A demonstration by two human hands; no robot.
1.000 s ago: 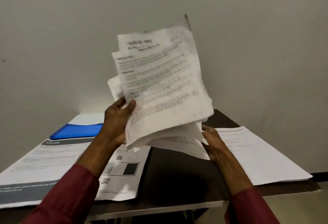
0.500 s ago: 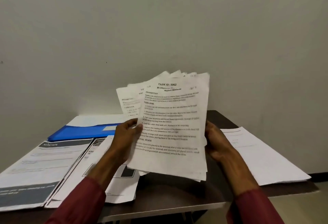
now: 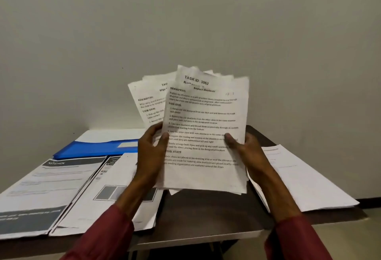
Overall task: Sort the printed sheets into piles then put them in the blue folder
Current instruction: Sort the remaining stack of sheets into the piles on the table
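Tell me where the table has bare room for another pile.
Bare table shows in the middle strip, between the grey-boxed pile and the right-hand sheets, below the held stack. The left side is crowded: kitchen sheets, and the blue folder behind.

Dark brown table (image 3: 206, 214) against plain off-white wall (image 3: 185, 22); beige floor (image 3: 354, 237) lower right.

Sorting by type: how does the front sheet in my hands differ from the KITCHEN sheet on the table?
The front sheet is held upright by left hand and right hand; the KITCHEN sheet lies flat on the table. The front sheet is plain black text; the KITCHEN sheet has dark grey bands. Both are printed paper.
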